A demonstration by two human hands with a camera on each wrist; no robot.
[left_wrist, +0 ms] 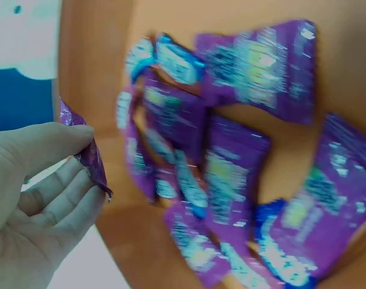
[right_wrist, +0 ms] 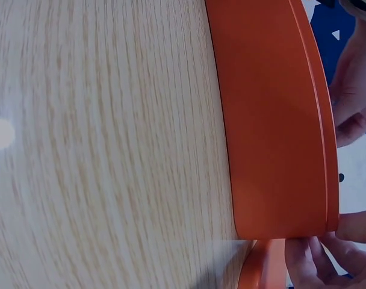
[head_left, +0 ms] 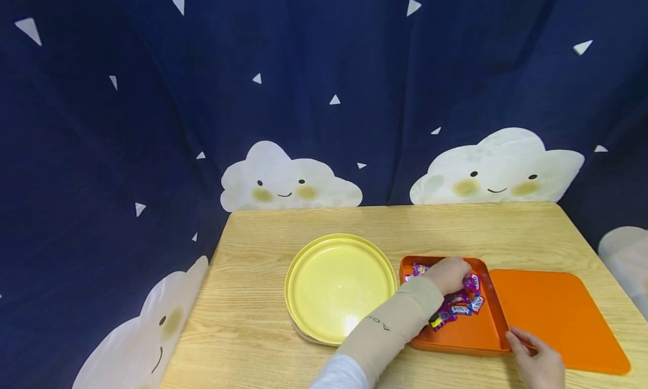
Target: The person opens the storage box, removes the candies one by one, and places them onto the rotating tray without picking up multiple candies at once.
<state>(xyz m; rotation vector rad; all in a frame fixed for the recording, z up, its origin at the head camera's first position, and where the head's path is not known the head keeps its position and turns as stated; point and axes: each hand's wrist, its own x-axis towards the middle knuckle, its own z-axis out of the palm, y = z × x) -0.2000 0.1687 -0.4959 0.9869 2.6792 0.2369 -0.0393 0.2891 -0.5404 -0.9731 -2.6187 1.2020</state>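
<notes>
An orange square box (head_left: 471, 337) stands on the table with several wrapped candies (head_left: 459, 299) inside. Most wrappers are purple; a few are blue and white. Reaching over the box, my left hand (head_left: 450, 274) is among the candies. In the left wrist view, its thumb and fingers pinch one purple-wrapped candy (left_wrist: 93, 159) above the other candies (left_wrist: 231, 180). My right hand (head_left: 539, 358) grips the near right corner of the box, thumb at the rim and fingers against the outer wall, as the right wrist view also shows at the box wall (right_wrist: 273, 120).
Right of the box lies a flat orange lid (head_left: 562, 316). A round yellow container (head_left: 339, 288) sits to the left, partly behind my left sleeve (head_left: 390, 333). The wooden table (head_left: 243, 299) ends at a dark blue curtain (head_left: 304, 57) printed with clouds.
</notes>
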